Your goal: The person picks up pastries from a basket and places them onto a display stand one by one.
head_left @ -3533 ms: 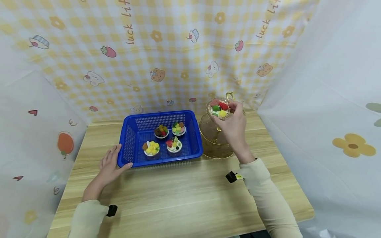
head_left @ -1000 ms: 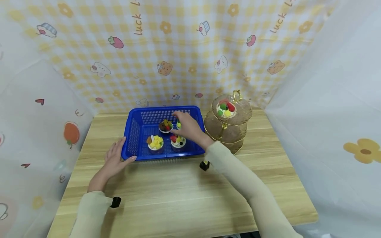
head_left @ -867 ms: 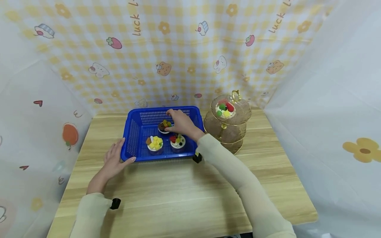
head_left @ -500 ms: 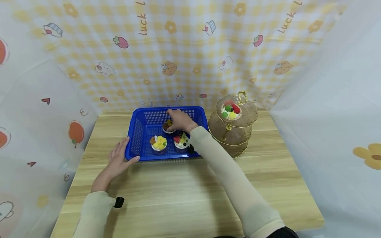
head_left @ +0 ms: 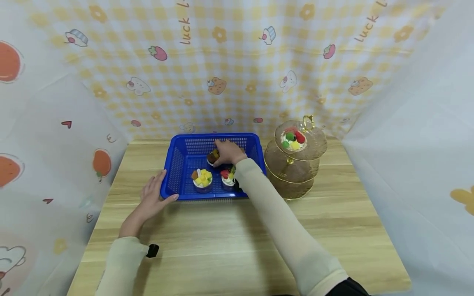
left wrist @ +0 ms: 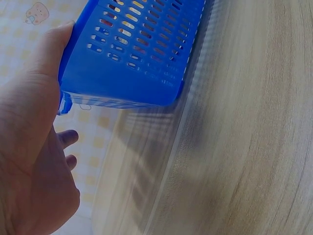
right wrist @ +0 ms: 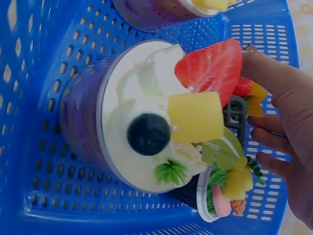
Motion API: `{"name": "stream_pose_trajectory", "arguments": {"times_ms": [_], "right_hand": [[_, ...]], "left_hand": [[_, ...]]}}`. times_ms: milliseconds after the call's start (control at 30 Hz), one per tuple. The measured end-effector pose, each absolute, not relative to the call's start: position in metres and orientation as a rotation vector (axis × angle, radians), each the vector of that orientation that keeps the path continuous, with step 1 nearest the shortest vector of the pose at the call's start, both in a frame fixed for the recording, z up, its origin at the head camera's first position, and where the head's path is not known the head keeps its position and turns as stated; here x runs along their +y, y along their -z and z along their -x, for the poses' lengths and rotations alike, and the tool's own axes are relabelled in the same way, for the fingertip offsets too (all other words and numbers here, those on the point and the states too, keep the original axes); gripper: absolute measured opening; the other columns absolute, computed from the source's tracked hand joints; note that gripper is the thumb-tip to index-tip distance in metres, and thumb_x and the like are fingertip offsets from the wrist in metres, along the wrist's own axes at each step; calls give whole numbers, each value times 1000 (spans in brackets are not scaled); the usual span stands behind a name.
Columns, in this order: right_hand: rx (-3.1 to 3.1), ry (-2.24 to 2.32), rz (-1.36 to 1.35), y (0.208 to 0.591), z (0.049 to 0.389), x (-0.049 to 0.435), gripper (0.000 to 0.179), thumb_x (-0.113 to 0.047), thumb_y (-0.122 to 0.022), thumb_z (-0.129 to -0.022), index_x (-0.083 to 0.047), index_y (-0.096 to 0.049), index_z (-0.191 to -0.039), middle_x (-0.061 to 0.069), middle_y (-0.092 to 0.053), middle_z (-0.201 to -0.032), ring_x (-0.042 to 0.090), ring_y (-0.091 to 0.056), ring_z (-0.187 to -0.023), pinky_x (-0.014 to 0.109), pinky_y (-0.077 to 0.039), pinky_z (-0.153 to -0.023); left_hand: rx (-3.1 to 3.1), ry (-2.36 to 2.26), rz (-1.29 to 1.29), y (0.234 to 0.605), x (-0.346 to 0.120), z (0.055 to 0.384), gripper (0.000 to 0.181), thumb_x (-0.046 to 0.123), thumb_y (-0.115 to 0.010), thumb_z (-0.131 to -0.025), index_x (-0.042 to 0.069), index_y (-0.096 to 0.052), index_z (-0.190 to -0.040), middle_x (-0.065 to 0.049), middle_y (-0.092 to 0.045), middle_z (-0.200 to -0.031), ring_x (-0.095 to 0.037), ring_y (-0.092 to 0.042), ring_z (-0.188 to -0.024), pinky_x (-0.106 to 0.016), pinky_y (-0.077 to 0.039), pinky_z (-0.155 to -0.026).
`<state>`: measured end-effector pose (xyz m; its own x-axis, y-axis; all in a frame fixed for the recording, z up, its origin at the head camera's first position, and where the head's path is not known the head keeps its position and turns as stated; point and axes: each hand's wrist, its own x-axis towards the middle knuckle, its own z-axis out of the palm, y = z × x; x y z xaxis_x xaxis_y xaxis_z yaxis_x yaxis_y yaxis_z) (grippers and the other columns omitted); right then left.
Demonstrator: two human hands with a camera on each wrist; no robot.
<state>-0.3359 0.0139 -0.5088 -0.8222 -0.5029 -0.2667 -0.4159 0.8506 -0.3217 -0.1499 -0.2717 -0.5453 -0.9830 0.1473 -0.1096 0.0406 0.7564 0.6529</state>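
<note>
Nearest, a wood-grain tabletop (head_left: 214, 250) underlies both pale-sleeved arms. The left hand (head_left: 151, 200) rests at the near left corner of a blue perforated basket (head_left: 207, 196), its thumb along the near rim and its fingers extended down the left side. Within the basket, in the near row, stand upright a cup topped with yellow cubes (head_left: 202, 180) and, to its right, a cup with strawberry and blueberry (head_left: 226, 179). Farther in, the right hand (head_left: 229, 153) spans a brown-topped cup (head_left: 212, 158) narrowly between thumb and fingers; whether they press on it cannot be told. Just beside that hand sits a fourth cup (right wrist: 221, 198), partly hidden. Right of the basket, a gold-trimmed tiered stand (head_left: 290, 172) bears a fruit-topped dessert (head_left: 294, 142) on its top tier. Farthest hangs a yellow-checked curtain (head_left: 252, 61).
</note>
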Motion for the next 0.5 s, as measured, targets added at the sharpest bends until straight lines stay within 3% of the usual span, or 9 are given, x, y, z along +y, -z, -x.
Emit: {"name": "stream_pose_trajectory", "arguments": {"times_ms": [100, 300, 500], "right_hand": [[2694, 321, 687, 512, 336, 13, 92, -48, -80, -79, -16, -34, -152, 8, -55, -144, 32, -49, -137, 47, -46, -109], [2690, 348, 687, 514, 336, 11, 90, -46, -81, -78, -14, -35, -149, 8, -63, -129, 28, -61, -120, 44, -52, -98], [2659, 351, 667, 517, 338, 9, 97, -45, -81, -79, -14, -27, -153, 8, -63, -130, 26, -63, -116, 43, -54, -96]], "left_hand": [[2806, -1036, -165, 544, -271, 150, 101, 46, -67, -91, 24, 2, -160, -24, -5, -166, -54, 3, -149, -74, 4, -112], [2811, -1030, -157, 543, -271, 150, 100, 45, -68, -91, 23, 1, -160, -24, -6, -165, -54, 3, -149, -74, 3, -112], [2797, -1039, -139, 542, -271, 148, 101, 45, -68, -90, 23, 2, -160, -24, -5, -166, -53, 3, -149, -74, 4, -112]]}}
